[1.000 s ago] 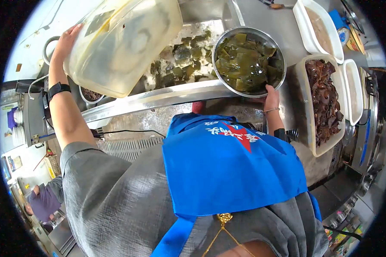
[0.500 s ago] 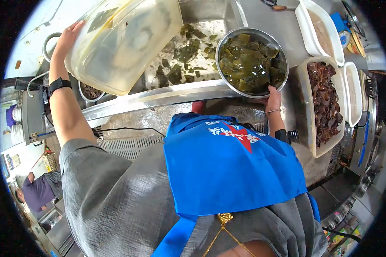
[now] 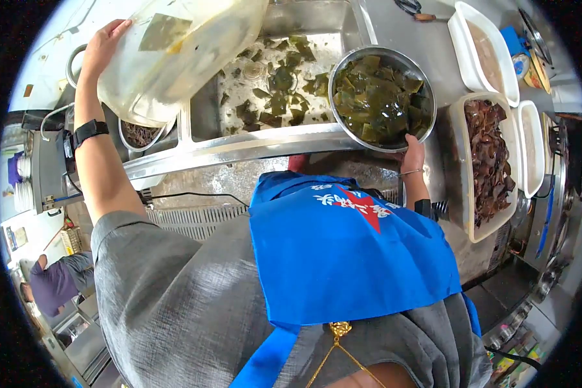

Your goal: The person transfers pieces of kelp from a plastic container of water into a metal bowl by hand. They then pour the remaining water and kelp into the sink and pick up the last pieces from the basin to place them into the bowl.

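My left hand (image 3: 105, 48) grips the edge of a large translucent plastic tub (image 3: 155, 81), holding it tilted at the left side of the sink. A square piece of green kelp (image 3: 165, 32) shows on the tub. With its thumb over the rim, my right hand (image 3: 414, 152) holds a round metal bowl (image 3: 335, 107) at the sink's right edge. Cut green kelp (image 3: 378, 97) fills the bowl, wet and shiny. Loose kelp pieces (image 3: 278, 103) lie scattered over the bottom of the metal sink (image 3: 204, 116), around its drain.
On the right stand a tub (image 3: 460, 174) of dark brown wood ear fungus (image 3: 488, 155) and white containers (image 3: 460, 48). A smaller bowl (image 3: 130, 143) with dark shreds sits at left, below the plastic tub. Another person (image 3: 52, 284) is far off at lower left.
The plastic tub has moved up and left and tipped further, uncovering more of the sink and the small bowl. The kelp piece on it now shows clearly. The metal bowl has barely shifted.
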A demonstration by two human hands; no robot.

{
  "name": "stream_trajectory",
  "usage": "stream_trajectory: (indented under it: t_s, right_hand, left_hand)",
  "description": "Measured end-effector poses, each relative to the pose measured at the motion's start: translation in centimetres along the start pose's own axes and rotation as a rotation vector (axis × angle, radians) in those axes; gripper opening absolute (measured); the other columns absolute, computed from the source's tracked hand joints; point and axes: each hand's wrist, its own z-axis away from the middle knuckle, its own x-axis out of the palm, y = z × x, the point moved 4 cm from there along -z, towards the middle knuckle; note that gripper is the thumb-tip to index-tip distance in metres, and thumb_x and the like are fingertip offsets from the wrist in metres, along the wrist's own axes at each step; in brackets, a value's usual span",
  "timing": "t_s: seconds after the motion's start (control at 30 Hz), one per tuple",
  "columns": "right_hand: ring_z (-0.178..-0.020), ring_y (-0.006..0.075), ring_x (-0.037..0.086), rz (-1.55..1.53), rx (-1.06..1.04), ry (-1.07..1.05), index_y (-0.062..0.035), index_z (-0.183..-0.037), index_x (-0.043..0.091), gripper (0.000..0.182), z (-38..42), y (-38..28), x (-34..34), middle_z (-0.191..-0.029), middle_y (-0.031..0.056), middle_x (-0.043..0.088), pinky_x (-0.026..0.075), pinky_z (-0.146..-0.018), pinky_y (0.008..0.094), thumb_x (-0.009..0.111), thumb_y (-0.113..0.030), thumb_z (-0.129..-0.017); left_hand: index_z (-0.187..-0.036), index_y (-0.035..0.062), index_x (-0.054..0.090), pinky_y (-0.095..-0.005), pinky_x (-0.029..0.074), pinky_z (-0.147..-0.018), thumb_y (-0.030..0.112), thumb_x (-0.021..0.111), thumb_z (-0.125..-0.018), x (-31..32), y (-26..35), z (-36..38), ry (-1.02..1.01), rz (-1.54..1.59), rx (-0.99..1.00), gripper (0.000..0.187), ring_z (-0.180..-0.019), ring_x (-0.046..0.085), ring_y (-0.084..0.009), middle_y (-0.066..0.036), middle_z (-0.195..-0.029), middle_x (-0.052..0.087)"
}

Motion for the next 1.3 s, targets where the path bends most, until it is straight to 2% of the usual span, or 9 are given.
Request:
stream_trajectory:
  t_s: [0.07,0.13,0.23,0.4,0.6,0.67,0.9,1.07,1.3]
  right_hand:
    - [-0.068,0.0217,0.058,0.006,-0.046,-0.021,-0.0026,-0.096,0.047,0.027,-0.9,0.8,-0.8,-0.085,0.0094,0.055,0.051,-0.054,0.037,0.047,-0.019,-0.074]
    - [-0.069,0.0128,0.042,0.063,0.054,-0.026,-0.0012,-0.091,0.047,0.028,-1.3,1.6,-1.3,-0.075,0.0013,0.046,0.039,-0.063,0.0268,0.05,-0.021,-0.072]
    - [-0.072,0.0218,0.058,-0.002,0.039,0.031,-0.0014,-0.096,0.047,0.027,0.9,-0.9,0.4,-0.087,0.0105,0.056,0.052,-0.054,0.0355,0.046,-0.018,-0.075]
    - [-0.071,0.0209,0.058,0.041,0.014,0.021,-0.0021,-0.098,0.046,0.028,-0.7,0.8,-0.8,-0.088,0.0099,0.055,0.052,-0.053,0.0343,0.046,-0.018,-0.075]
    - [-0.072,0.0195,0.057,0.005,0.06,0.076,-0.0052,-0.1,0.046,0.029,1.2,-1.1,0.5,-0.087,0.0069,0.055,0.05,-0.051,0.032,0.047,-0.018,-0.074]
    - [-0.073,0.0191,0.057,0.036,0.023,0.085,-0.0059,-0.1,0.046,0.029,1.5,-1.5,0.5,-0.087,0.0062,0.055,0.05,-0.05,0.0315,0.048,-0.018,-0.074]
    - [-0.075,0.0176,0.055,-0.04,0.119,0.137,-0.0072,-0.096,0.048,0.023,2.8,-2.5,1.5,-0.084,0.0049,0.055,0.048,-0.058,0.0326,0.049,-0.018,-0.075]
    - [-0.073,0.0171,0.056,-0.084,0.115,0.191,-0.0062,-0.087,0.052,0.016,3.1,-2.5,1.6,-0.084,0.0055,0.056,0.046,-0.059,0.0304,0.05,-0.017,-0.075]
    - [-0.072,0.0177,0.054,-0.122,0.109,0.192,-0.0045,-0.089,0.053,0.02,2.8,-1.8,0.8,-0.082,0.0042,0.056,0.044,-0.063,0.0301,0.052,-0.017,-0.073]
  left_hand:
    - [-0.1,0.0106,0.055,-0.0294,0.042,-0.066,0.045,0.046,-0.079,-1.0,2.4,1.4,0.039,-0.116,0.019,0.042,-0.072,0.056,-0.0193,-0.009,-0.078,0.059]
    - [-0.099,0.0112,0.055,-0.0303,0.042,-0.065,0.044,0.046,-0.079,-1.6,3.9,2.9,0.077,-0.232,0.037,0.04,-0.073,0.057,-0.0217,-0.009,-0.078,0.059]
    - [-0.096,0.0121,0.055,-0.0322,0.042,-0.064,0.042,0.045,-0.079,-1.6,4.0,4.6,0.068,-0.406,0.146,0.036,-0.077,0.055,-0.0255,-0.01,-0.081,0.059]
    - [-0.094,0.0128,0.055,-0.0325,0.043,-0.065,0.034,0.05,-0.078,-1.8,0.2,8.2,0.364,-0.383,0.208,0.027,-0.08,0.054,-0.0254,-0.007,-0.088,0.058]
    - [-0.089,0.0099,0.056,-0.0331,0.043,-0.065,0.027,0.052,-0.078,1.2,-3.2,13.3,0.424,-0.404,0.035,0.021,-0.08,0.055,-0.0256,-0.008,-0.087,0.057]
    - [-0.088,0.0092,0.055,-0.0339,0.044,-0.064,0.027,0.052,-0.079,4.2,-7.8,14.5,0.436,-0.34,0.105,0.02,-0.079,0.055,-0.0266,-0.009,-0.087,0.057]
    - [-0.1,0.0106,0.051,-0.0388,0.043,-0.065,0.03,0.05,-0.079,7.8,-7.9,16.1,0.139,-0.243,-0.349,0.029,-0.078,0.055,-0.0306,-0.01,-0.089,0.058]
    - [-0.105,0.0097,0.046,-0.0396,0.043,-0.071,0.032,0.054,-0.075,8.5,-4.9,14.4,-0.022,-0.304,-0.387,0.039,-0.086,0.053,-0.031,-0.013,-0.095,0.056]
    - [-0.116,0.0112,0.037,-0.0377,0.041,-0.078,0.024,0.058,-0.07,10.3,-5.3,11.6,0.123,-0.228,-0.218,0.051,-0.098,0.047,-0.0278,-0.011,-0.108,0.047]
